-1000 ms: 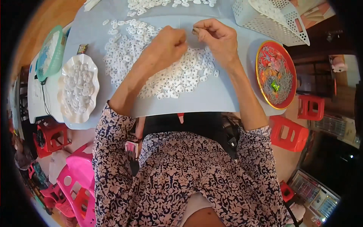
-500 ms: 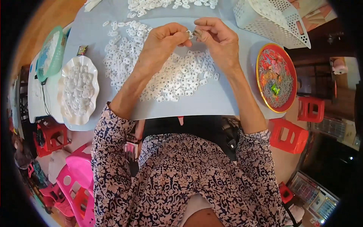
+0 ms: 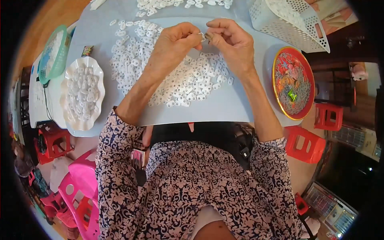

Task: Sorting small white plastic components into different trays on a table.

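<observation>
Above the far part of the grey table (image 3: 168, 114), my left hand (image 3: 176, 44) pinches a small white plastic piece with holes (image 3: 202, 37) between thumb and forefinger. Close on its other side, my right hand (image 3: 234, 46) has thumb and forefinger pressed together; whatever they grip is too small to make out. Below and left of both hands spreads a heap of small white two-holed plastic pieces (image 3: 186, 86). On the right, a red gold-rimmed plate (image 3: 275, 82) carries many thin grey metal bits (image 3: 305, 96) and a green wrapped packet (image 3: 292, 96). A white scalloped dish (image 3: 101, 80) of white pieces (image 3: 83, 94) stands on the left.
A white perforated basket (image 3: 264, 26) holds more white pieces at the far right. More pieces (image 3: 172, 3) lie along the far edge. A green basket (image 3: 61, 60) and a small wrapped packet (image 3: 87, 51) are left. Red stools (image 3: 306, 144) and a pink chair (image 3: 80, 172) flank the table.
My hands stay almost in place, with the white piece still between them. The fingertips have shifted very slightly; the whole view has moved a little.
</observation>
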`<state>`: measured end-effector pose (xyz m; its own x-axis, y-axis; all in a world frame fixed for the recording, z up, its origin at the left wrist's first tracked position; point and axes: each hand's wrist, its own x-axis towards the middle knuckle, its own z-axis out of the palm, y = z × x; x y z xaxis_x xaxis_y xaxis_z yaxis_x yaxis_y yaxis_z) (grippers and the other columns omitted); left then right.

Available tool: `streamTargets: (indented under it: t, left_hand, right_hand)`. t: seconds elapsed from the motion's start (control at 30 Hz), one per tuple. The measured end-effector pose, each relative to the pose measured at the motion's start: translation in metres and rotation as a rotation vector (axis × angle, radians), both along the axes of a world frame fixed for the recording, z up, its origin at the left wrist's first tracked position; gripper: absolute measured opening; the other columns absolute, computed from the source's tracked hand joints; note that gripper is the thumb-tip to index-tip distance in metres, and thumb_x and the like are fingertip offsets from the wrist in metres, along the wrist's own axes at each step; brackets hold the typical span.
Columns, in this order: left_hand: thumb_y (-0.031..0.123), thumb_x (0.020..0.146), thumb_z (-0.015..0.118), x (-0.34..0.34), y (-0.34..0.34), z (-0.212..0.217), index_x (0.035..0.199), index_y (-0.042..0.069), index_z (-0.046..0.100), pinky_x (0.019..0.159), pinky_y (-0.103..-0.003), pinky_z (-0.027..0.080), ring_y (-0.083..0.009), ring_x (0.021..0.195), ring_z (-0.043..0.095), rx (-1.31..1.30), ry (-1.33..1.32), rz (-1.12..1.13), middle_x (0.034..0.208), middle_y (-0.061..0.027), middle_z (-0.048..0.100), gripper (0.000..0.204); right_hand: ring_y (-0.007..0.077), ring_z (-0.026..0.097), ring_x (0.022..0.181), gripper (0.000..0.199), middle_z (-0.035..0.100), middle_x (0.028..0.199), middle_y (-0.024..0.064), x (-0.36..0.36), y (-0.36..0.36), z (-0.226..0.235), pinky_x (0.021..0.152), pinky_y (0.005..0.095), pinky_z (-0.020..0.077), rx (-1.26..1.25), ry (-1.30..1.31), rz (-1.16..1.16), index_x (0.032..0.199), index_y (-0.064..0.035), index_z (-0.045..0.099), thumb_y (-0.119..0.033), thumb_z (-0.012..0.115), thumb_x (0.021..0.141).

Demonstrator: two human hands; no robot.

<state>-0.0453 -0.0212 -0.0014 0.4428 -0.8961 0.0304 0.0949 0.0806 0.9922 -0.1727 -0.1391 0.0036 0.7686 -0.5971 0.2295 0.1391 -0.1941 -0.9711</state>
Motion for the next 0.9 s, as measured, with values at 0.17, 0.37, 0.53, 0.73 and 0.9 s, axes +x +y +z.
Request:
streamTargets:
  t: [0.17,0.37,0.53,0.73,0.9]
  left_hand:
    - [0.015,0.089,0.058,0.0021,0.0017,-0.001,0.094,0.004,0.063,0.073,-0.021,0.04,-0.0066,0.073,0.055,0.056,-0.065,-0.017,0.074,-0.0007,0.062,0.014]
    - [0.015,0.087,0.058,-0.0007,0.0006,0.0014,0.084,0.004,0.062,0.06,-0.02,0.036,-0.0031,0.067,0.051,0.027,-0.081,-0.012,0.07,0.0002,0.062,0.012]
    - [0.015,0.088,0.057,-0.0034,0.0005,0.0001,0.084,0.004,0.062,0.057,-0.02,0.036,-0.0038,0.065,0.05,0.009,-0.091,0.001,0.069,0.0002,0.062,0.012]
    - [0.012,0.088,0.056,-0.0033,-0.0005,-0.004,0.084,0.001,0.061,0.057,-0.021,0.039,-0.0059,0.065,0.052,-0.034,-0.184,0.034,0.069,-0.0015,0.061,0.013]
    - [0.011,0.087,0.054,-0.0006,-0.0013,-0.0027,0.084,0.0,0.061,0.06,-0.021,0.041,-0.0075,0.069,0.056,-0.038,-0.114,-0.004,0.07,-0.0032,0.062,0.013]
  right_hand:
    - [0.0061,0.057,0.07,0.014,0.065,0.08,0.0022,-0.0002,0.0017,0.0011,0.065,0.0198,0.0478,-0.014,0.028,0.009,0.1,-0.0004,0.064,-0.003,0.062,0.086]
    - [0.0044,0.052,0.061,0.008,0.061,0.067,-0.0003,-0.0009,0.0012,0.0025,0.055,0.0189,0.0434,0.006,0.055,0.022,0.088,0.0004,0.066,-0.007,0.063,0.086]
    - [0.0034,0.048,0.057,0.012,0.059,0.064,-0.0009,-0.0017,0.0002,-0.0006,0.05,0.0184,0.0385,-0.002,0.084,0.014,0.083,0.0003,0.065,-0.011,0.064,0.087]
    - [0.0035,0.047,0.056,0.018,0.059,0.063,-0.0001,0.0011,0.0044,-0.0032,0.049,0.0188,0.0372,0.061,0.091,0.046,0.083,0.0009,0.065,-0.015,0.061,0.09]
    - [0.0038,0.048,0.057,0.017,0.06,0.065,0.0008,-0.0005,0.0,-0.0016,0.05,0.0185,0.0385,0.151,0.093,0.095,0.085,0.0017,0.066,-0.013,0.06,0.091]
